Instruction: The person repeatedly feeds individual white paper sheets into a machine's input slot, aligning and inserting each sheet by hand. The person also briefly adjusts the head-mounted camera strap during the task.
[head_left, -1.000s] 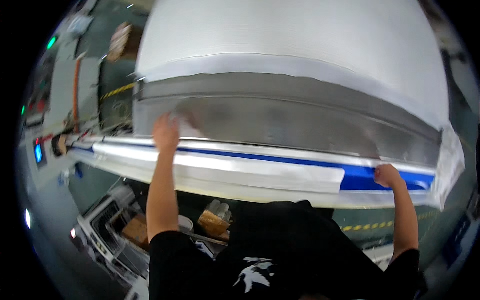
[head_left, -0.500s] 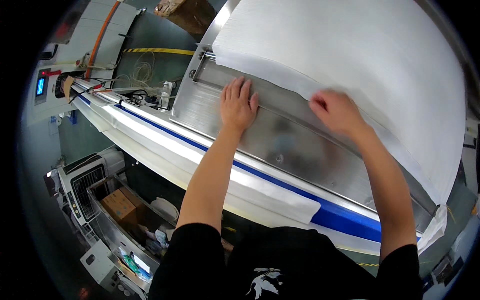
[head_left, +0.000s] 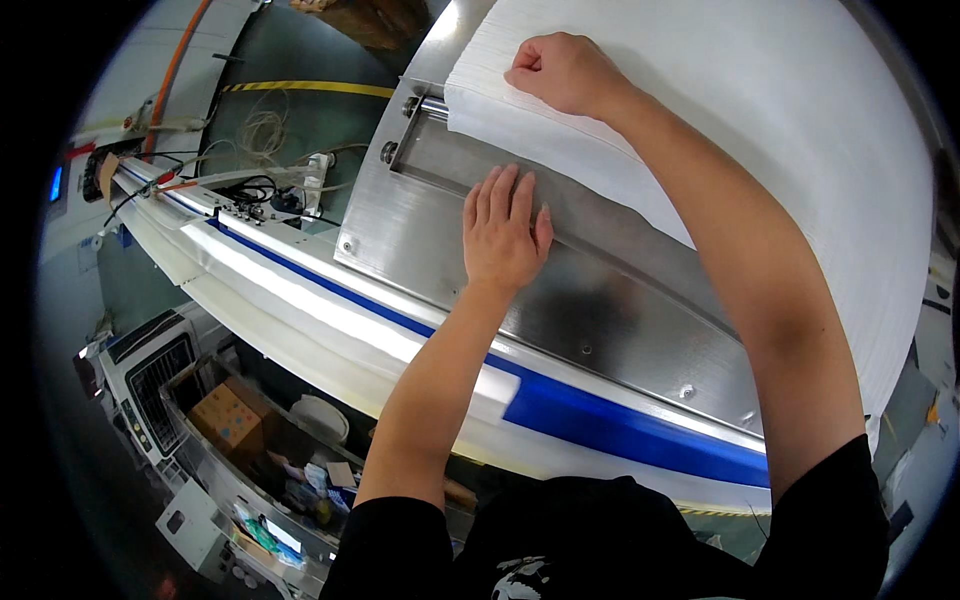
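Observation:
A wide stack of white sheets [head_left: 770, 110], paper or cloth, covers the far right, with many layers showing at its left edge. On top of it, close to that edge, rests my right hand [head_left: 568, 75], its fingers curled into a loose fist and nothing visible in them. My left hand [head_left: 503, 230] lies flat, fingers stretched, on a brushed metal plate [head_left: 620, 310]. Its fingertips reach a shallow recess in the plate. The near edge of the white sheets hangs over part of this recess; my right forearm hides some of it.
Along the plate's near side runs a rail with a blue strip [head_left: 620, 420] and a white strip [head_left: 310, 295]. Cables and a white fitting [head_left: 318, 180] lie at its left end. Below left, a metal bin [head_left: 190, 400] holds a cardboard box [head_left: 228, 418] and loose items.
My right hand has moved left and farther away, from the sheets' near edge onto the top by the left edge. My left hand stays flat on the plate. More of the blue strip shows.

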